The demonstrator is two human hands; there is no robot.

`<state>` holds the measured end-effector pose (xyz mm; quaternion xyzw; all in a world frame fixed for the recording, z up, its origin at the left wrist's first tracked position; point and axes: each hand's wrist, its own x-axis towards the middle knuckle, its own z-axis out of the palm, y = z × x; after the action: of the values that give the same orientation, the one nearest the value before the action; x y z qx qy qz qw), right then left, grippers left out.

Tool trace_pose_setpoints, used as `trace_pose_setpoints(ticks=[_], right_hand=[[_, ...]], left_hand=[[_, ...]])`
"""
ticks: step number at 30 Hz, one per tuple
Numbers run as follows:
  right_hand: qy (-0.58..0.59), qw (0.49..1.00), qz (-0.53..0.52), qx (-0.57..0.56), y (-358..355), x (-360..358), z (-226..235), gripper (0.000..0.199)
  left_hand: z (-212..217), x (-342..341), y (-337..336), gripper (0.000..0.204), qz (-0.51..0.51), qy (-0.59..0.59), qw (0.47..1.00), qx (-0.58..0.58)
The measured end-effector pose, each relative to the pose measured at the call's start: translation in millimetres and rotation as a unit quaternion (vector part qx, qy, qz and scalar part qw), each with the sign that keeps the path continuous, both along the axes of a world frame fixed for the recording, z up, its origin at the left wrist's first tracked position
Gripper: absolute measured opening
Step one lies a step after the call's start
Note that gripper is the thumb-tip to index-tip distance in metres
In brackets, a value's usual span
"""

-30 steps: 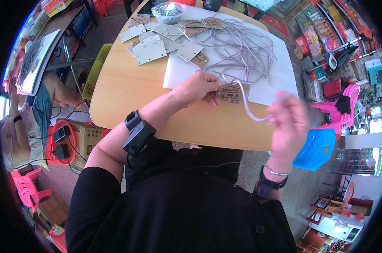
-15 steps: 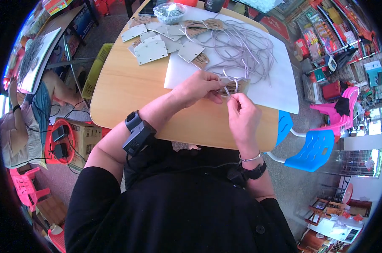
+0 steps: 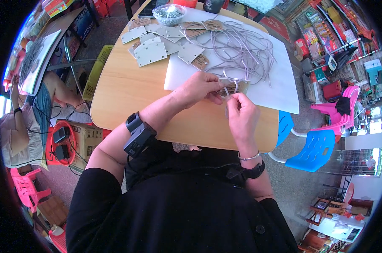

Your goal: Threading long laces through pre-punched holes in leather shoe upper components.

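Note:
My left hand (image 3: 202,89) grips the left side of a small brown-patterned plate (image 3: 241,87) between thumb and fingers. A pale lilac-grey cord makes a small loop over this plate. My right hand (image 3: 244,116) is closed in a pinch on the cord just below the plate's near edge. The fingertips partly hide the cord's end. Behind my hands lies a loose tangle of the same cord (image 3: 270,52). To the left, several pale plates with small holes (image 3: 151,52) are spread in an overlapping heap, some with a brown-patterned side up.
A white sheet (image 3: 283,95) covers the right part of the wooden table (image 3: 123,95). At the far edge stand a clear bowl of small metal pieces (image 3: 169,16) and a dark jar (image 3: 213,5). A blue chair (image 3: 311,152) is at the right; another person (image 3: 20,130) sits at the left.
My right hand has shifted slightly, and a bit of cord now curves down beside its fingers. My left hand and the plate stay nearly in place.

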<state>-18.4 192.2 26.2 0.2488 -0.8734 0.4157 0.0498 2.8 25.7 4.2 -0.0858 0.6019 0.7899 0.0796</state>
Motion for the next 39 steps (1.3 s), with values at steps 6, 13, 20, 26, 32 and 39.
trace_pose_setpoints(ticks=[6,13,20,26,32,39], right_hand=[[0.005,1.0,0.014,-0.003,-4.5,2.5,1.1,0.013],[0.004,1.0,0.012,-0.007,-7.7,-1.0,-1.2,0.012],[0.042,0.999,0.01,-0.019,-9.9,-2.7,-8.0,0.011],[-0.084,0.995,0.006,-0.049,-11.1,-6.8,0.1,0.011],[0.088,0.995,0.014,-0.043,-14.0,-12.1,-16.4,0.011],[-0.144,0.986,0.006,-0.083,-12.4,-13.8,-8.4,0.006]], left_hand=[[-4.4,-1.4,-1.8,0.023,0.003,0.006,1.0,-0.001],[-5.2,-1.8,-2.0,0.022,0.01,0.007,1.0,-0.002],[-10.8,-3.2,-1.4,0.02,0.007,0.007,1.0,0.007],[-7.5,-2.4,-1.0,0.019,0.024,0.019,1.0,0.007],[-0.3,-0.1,-4.1,0.02,0.034,0.032,0.995,-0.092],[0.9,0.9,-1.2,0.018,0.053,0.021,0.992,-0.116]])
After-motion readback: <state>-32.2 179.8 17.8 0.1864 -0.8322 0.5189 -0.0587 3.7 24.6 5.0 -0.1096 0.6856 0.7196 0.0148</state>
